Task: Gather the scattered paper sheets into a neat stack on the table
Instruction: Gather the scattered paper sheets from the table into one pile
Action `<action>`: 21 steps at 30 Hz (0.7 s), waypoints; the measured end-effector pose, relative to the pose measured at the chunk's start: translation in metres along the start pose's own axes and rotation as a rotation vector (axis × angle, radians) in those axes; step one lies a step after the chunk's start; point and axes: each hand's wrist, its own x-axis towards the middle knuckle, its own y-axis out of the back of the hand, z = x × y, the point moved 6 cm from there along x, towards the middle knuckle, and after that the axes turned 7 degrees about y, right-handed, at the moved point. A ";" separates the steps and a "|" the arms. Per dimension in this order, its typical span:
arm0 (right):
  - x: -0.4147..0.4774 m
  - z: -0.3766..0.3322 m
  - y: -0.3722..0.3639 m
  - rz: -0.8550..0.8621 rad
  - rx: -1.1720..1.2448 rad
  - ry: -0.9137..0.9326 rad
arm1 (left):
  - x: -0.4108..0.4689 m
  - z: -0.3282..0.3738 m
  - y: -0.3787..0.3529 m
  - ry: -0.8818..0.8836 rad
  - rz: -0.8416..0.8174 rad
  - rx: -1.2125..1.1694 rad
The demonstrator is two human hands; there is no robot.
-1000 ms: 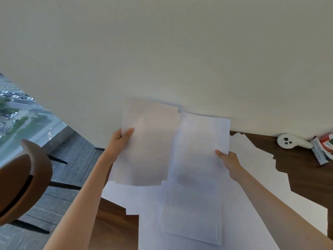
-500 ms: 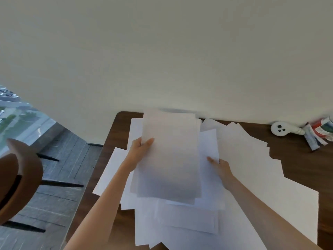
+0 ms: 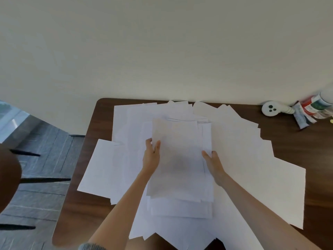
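Several white paper sheets (image 3: 239, 152) lie fanned and overlapping across the dark wooden table (image 3: 93, 127). In the middle I hold a small bundle of sheets (image 3: 180, 159) low over the pile. My left hand (image 3: 152, 156) grips its left edge, thumb on top. My right hand (image 3: 213, 165) holds the right edge, thumb on top and fingers under the paper. One sheet (image 3: 102, 166) sticks out over the table's left edge.
A white round device (image 3: 270, 108) and colourful packets (image 3: 310, 110) lie at the table's far right by the wall. A brown chair (image 3: 9, 179) stands to the left on the grey floor. The cream wall runs right behind the table.
The two separately held sheets were brought together into one bundle and lowered from in front of the wall down onto the pile. My view tilted down.
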 end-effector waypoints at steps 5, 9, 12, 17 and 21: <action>-0.001 0.003 -0.006 -0.048 -0.068 0.021 | 0.007 -0.004 -0.019 -0.005 -0.023 0.048; -0.002 -0.004 -0.003 -0.116 0.003 0.076 | 0.010 -0.004 -0.012 -0.199 0.119 0.292; -0.003 -0.007 0.007 -0.096 0.158 0.028 | 0.010 -0.004 0.001 -0.210 0.118 0.182; -0.003 0.003 0.007 -0.120 0.273 -0.043 | -0.008 -0.013 -0.003 0.016 -0.140 -0.147; -0.016 0.006 -0.008 -0.233 0.125 -0.052 | -0.024 -0.022 -0.006 0.018 -0.135 -0.134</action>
